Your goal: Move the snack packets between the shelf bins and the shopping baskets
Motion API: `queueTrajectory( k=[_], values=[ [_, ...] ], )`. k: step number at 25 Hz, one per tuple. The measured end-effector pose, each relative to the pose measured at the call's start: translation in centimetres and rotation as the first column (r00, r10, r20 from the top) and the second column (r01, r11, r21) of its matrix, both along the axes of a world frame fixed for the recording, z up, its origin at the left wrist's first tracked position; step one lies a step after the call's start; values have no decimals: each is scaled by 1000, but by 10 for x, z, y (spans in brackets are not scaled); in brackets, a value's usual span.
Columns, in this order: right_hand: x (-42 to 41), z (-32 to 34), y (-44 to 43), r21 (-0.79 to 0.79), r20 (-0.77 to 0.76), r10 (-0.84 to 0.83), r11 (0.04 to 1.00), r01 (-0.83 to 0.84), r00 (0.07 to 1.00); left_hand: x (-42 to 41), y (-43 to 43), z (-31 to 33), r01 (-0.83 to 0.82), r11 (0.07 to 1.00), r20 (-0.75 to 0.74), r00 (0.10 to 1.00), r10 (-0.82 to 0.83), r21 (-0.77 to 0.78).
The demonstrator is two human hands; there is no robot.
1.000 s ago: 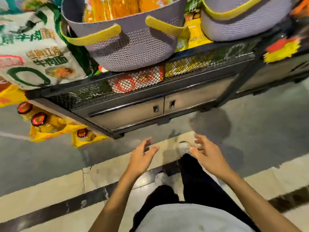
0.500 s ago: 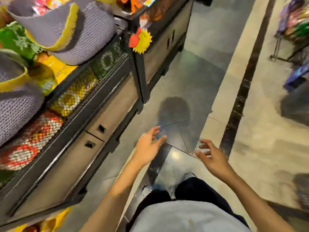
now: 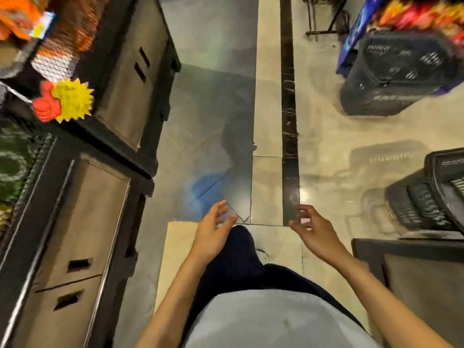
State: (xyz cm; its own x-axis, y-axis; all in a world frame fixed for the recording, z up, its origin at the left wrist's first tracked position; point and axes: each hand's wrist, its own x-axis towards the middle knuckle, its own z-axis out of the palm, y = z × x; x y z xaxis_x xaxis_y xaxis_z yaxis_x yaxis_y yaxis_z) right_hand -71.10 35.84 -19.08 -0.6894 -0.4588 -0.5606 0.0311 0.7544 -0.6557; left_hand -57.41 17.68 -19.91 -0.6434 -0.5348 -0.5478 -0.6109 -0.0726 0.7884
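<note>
My left hand and my right hand hang in front of me over the aisle floor, fingers relaxed, holding nothing. A black shopping basket full of colourful snack packets stands on the floor at the upper right. Another black basket stands at the right edge, its inside hidden. The dark shelf unit runs along the left, with snack packets behind wire mesh at the top left.
A red and yellow starburst tag sticks out from the shelf edge. A dark cabinet stands at the lower right. The tiled aisle floor with a black stripe stretches ahead. A metal stand's legs are at the top.
My view has swung right, away from the grey baskets on the shelf, to face down the aisle. The black baskets on the right have come into view. Both hands stay empty.
</note>
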Motion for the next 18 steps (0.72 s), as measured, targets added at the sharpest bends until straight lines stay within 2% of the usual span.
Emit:
queueTrajectory(
  k=[6, 11, 14, 18],
  values=[
    [-101, -8, -25, -25, 10, -126, 992, 126, 992, -93, -31, -16, 72, 997, 65, 995, -74, 27],
    [-209, -16, -67, -28, 10, -272, 962, 272, 962, -237, -93, -16, 256, 966, 117, 961, -251, -30],
    [-260, -9, -79, -55, 10, -393, 918, 393, 920, -332, -116, 1, 436, 897, 66, 900, -432, -72],
    [-315, -12, -75, -25, 26, -536, 843, 537, 844, -461, -131, 4, 632, 765, 29, 773, -634, -125]
  ],
)
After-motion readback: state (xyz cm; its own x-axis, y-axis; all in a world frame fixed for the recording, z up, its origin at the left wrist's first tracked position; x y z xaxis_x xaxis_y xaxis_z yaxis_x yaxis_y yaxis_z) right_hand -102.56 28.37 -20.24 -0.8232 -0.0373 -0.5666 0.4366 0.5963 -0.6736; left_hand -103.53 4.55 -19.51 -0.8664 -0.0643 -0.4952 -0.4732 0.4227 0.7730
